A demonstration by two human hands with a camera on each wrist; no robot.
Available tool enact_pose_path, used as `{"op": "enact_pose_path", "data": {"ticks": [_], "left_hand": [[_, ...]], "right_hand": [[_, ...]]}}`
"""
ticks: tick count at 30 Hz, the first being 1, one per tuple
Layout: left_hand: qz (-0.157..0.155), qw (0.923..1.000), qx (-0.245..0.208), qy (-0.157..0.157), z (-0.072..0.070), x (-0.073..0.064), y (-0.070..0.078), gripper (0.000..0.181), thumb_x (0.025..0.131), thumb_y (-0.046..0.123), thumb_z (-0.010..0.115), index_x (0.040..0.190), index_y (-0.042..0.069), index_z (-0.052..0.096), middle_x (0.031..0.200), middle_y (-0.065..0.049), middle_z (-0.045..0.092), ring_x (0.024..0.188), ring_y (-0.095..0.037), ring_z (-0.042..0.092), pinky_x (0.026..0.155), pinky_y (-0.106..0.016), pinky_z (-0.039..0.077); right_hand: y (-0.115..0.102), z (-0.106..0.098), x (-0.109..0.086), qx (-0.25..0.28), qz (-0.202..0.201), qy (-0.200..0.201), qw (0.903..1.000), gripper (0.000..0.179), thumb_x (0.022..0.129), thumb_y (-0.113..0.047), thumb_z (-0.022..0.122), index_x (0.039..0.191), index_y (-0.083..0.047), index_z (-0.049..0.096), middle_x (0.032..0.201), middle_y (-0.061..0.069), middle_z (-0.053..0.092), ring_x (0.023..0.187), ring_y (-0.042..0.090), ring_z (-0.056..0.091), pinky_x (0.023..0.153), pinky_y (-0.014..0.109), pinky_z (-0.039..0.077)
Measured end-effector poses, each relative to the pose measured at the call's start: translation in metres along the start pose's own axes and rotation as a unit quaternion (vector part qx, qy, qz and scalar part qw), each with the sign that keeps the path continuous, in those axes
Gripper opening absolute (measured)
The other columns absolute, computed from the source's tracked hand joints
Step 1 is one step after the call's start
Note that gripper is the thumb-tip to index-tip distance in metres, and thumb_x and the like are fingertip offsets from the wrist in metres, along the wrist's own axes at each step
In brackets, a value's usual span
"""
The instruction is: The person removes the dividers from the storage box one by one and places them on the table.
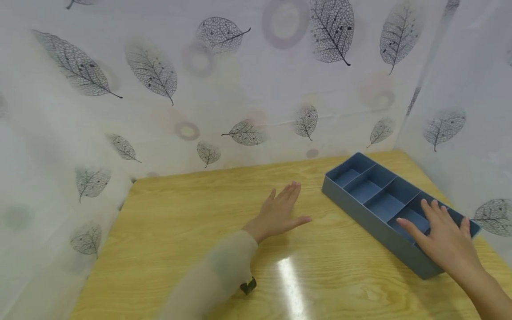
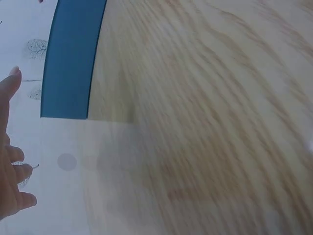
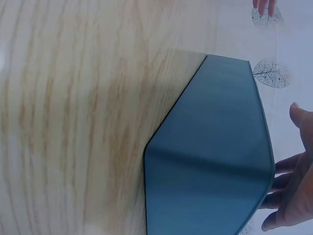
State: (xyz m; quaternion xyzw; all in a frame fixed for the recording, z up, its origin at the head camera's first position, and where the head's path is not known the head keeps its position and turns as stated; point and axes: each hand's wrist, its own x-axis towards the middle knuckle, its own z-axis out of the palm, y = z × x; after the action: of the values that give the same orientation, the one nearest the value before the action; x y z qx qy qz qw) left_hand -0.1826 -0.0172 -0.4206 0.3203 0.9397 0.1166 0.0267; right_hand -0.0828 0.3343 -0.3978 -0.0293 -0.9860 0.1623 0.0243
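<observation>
A blue-grey divided storage box point(image 1: 372, 218) lies slantwise on the right side of the table, its row of compartments facing up. Over its near end is my right hand point(image 1: 452, 240), fingers spread; whether they touch the rim or a divider I cannot tell. From the right wrist view, that hand point(image 3: 298, 176) appears beside the top edge of the box point(image 3: 210, 152). My left hand point(image 1: 276, 213) reaches over the wood to the left of the box, thumb apart from the straight fingers, holding nothing. The left wrist view catches part of this hand point(image 2: 10, 171) and the box's side point(image 2: 73, 63).
The wood-grain tabletop point(image 1: 180, 222) carries a bright light reflection near its front. A pale leaf-printed sheet point(image 1: 248, 89) hangs behind the table and along both sides. On the left sleeve point(image 1: 216, 271) a small dark object point(image 1: 249, 286) shows near the wrist.
</observation>
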Motion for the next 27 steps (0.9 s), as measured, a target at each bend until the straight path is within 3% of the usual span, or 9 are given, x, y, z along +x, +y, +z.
{"op": "enact_pose_path", "data": {"ticks": [7,16,24,27], "left_hand": [[0.003,0.9999,-0.017,0.002,-0.005,0.023,0.015,0.092,0.089,0.068,0.038,0.152,0.009,0.004,0.158,-0.005,0.006,0.144,-0.021,0.016,0.115,-0.051,0.014],[-0.002,0.9992,-0.039,-0.002,0.004,0.036,0.016,0.092,0.089,0.068,0.038,0.152,0.009,0.005,0.158,-0.006,0.009,0.145,-0.019,0.015,0.115,-0.052,0.016],[0.002,0.9999,0.003,0.011,0.005,0.057,0.017,0.089,0.090,0.066,0.038,0.152,0.008,0.012,0.157,-0.005,0.016,0.143,-0.018,0.023,0.114,-0.047,0.022],[-0.019,0.9992,-0.033,0.015,0.006,0.063,0.020,0.088,0.090,0.067,0.037,0.152,0.009,0.012,0.157,-0.005,0.019,0.141,-0.019,0.028,0.112,-0.046,0.027]], "right_hand": [[0.003,0.003,-0.001,-0.002,0.006,0.002,1.0000,0.092,0.093,-0.055,0.044,0.144,0.014,0.010,0.144,0.042,0.005,0.131,0.060,0.003,0.096,0.072,-0.019],[0.008,-0.001,-0.006,0.014,0.013,0.011,0.9998,0.091,0.095,-0.052,0.044,0.143,0.015,0.006,0.144,0.042,0.004,0.133,0.058,-0.001,0.094,0.074,-0.018],[0.008,-0.006,-0.008,0.009,0.058,0.020,0.9981,0.098,0.093,-0.058,0.041,0.141,0.019,0.004,0.143,0.044,0.005,0.131,0.060,0.001,0.098,0.074,-0.014],[0.009,-0.006,-0.008,0.009,0.067,0.016,0.9976,0.099,0.093,-0.059,0.041,0.141,0.019,0.003,0.142,0.044,0.002,0.130,0.062,0.000,0.098,0.074,-0.012]]}}
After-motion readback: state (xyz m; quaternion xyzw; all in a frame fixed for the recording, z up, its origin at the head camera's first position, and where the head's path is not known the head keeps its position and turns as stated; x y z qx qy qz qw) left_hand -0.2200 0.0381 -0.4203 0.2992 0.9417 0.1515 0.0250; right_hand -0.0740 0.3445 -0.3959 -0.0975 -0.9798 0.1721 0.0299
